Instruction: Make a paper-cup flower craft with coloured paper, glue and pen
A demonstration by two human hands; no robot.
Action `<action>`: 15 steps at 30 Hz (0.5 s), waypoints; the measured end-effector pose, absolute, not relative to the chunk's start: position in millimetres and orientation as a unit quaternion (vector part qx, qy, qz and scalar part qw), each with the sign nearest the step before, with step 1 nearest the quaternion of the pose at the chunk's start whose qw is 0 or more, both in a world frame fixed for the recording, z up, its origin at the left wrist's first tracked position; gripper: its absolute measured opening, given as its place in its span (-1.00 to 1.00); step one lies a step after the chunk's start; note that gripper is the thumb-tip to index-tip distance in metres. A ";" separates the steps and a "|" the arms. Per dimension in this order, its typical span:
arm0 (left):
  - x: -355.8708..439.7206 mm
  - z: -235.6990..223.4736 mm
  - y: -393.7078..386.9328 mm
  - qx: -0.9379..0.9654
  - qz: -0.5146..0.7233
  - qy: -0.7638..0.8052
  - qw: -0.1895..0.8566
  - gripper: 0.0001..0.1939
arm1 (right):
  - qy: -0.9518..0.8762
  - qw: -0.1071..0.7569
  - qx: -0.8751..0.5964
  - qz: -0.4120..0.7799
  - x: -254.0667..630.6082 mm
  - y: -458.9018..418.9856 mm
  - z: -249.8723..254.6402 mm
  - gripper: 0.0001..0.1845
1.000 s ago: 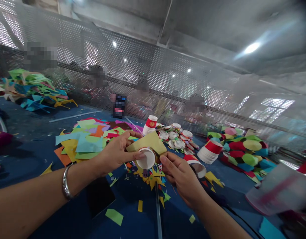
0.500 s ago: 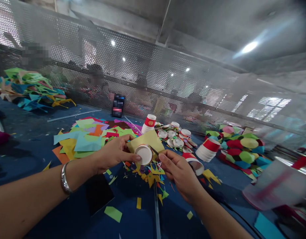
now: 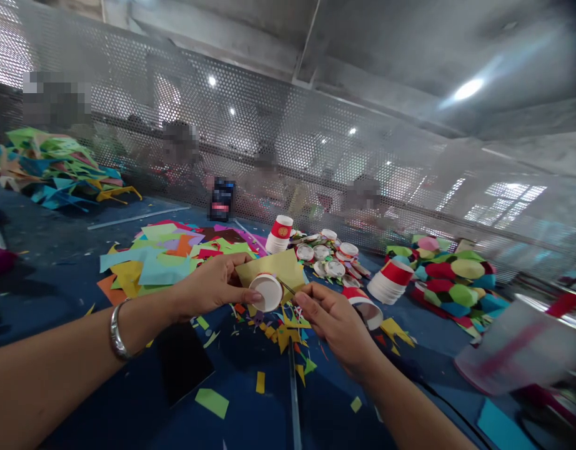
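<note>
My left hand [image 3: 208, 289] is closed on a small white paper cup [image 3: 267, 291] pressed against a sheet of yellow paper [image 3: 273, 267], thumb on the cup's rim. My right hand [image 3: 337, 326] is closed on a thin dark tool [image 3: 286, 286], perhaps scissors, whose tip meets the yellow paper beside the cup. Both hands hover over a heap of yellow and coloured paper scraps [image 3: 283, 328] on the blue table [image 3: 72, 250]. A silver bangle [image 3: 115, 331] circles my left wrist.
Loose coloured paper sheets [image 3: 152, 259] lie to the left, with more piled at far left [image 3: 54, 165]. Red-and-white cups [image 3: 392, 281], cup lids [image 3: 328, 259] and paper-covered cups [image 3: 450, 278] sit to the right. A dark phone [image 3: 185, 359] lies below. A perforated metal screen [image 3: 269, 137] separates other people beyond.
Both hands with the cup and yellow paper have drifted slightly left and away; the grip looks the same.
</note>
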State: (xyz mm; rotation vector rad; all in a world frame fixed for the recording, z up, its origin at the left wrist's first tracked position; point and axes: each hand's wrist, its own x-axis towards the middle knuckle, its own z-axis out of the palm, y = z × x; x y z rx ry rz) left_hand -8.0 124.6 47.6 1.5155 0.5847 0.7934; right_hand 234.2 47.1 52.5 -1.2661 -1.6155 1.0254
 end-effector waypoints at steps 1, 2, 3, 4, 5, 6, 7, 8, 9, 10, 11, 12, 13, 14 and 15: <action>-8.6 47.6 125.1 0.661 0.343 0.252 0.618 -0.51 | -0.644 0.410 -0.504 0.403 234.1 47.2 52.2 -0.59; -9.2 47.5 125.4 0.663 0.343 0.250 0.617 -0.51 | -0.646 0.409 -0.507 0.398 234.0 47.3 52.0 -0.59; -9.6 47.4 125.6 0.664 0.342 0.248 0.617 -0.51 | -0.646 0.409 -0.509 0.394 233.8 47.4 51.8 -0.59; -9.8 47.3 125.6 0.664 0.341 0.248 0.617 -0.50 | -0.647 0.409 -0.512 0.390 233.5 47.5 51.7 -0.59; -9.9 47.4 125.5 0.664 0.341 0.249 0.618 -0.50 | -0.649 0.409 -0.513 0.385 233.2 47.5 51.9 -0.59; -9.9 47.6 125.2 0.663 0.340 0.249 0.619 -0.50 | -0.652 0.409 -0.513 0.380 232.8 47.4 52.2 -0.59; -9.7 47.9 124.7 0.662 0.338 0.251 0.620 -0.49 | -0.655 0.408 -0.513 0.375 232.4 47.1 52.6 -0.59; -9.4 48.4 124.1 0.661 0.335 0.253 0.622 -0.49 | -0.658 0.407 -0.514 0.370 232.0 46.8 53.2 -0.59; -9.0 48.9 123.4 0.661 0.330 0.255 0.624 -0.48 | -0.662 0.405 -0.514 0.366 231.5 46.3 54.0 -0.59; -8.6 49.4 122.7 0.661 0.325 0.257 0.625 -0.48 | -0.664 0.404 -0.515 0.362 231.0 45.8 54.8 -0.59; -8.2 49.7 121.9 0.661 0.319 0.260 0.627 -0.46 | -0.667 0.402 -0.516 0.358 230.4 45.2 55.6 -0.60; -7.9 49.9 121.3 0.660 0.315 0.262 0.629 -0.45 | -0.669 0.401 -0.517 0.353 229.9 44.7 56.4 -0.60; -7.6 49.8 120.9 0.658 0.314 0.265 0.631 -0.43 | -0.672 0.400 -0.517 0.348 229.5 44.2 57.2 -0.61; -7.6 49.4 120.8 0.656 0.312 0.267 0.634 -0.42 | -0.675 0.400 -0.516 0.343 229.1 43.8 57.9 -0.61; -7.7 48.7 120.9 0.653 0.311 0.268 0.636 -0.41 | -0.679 0.400 -0.514 0.338 228.8 43.6 58.5 -0.62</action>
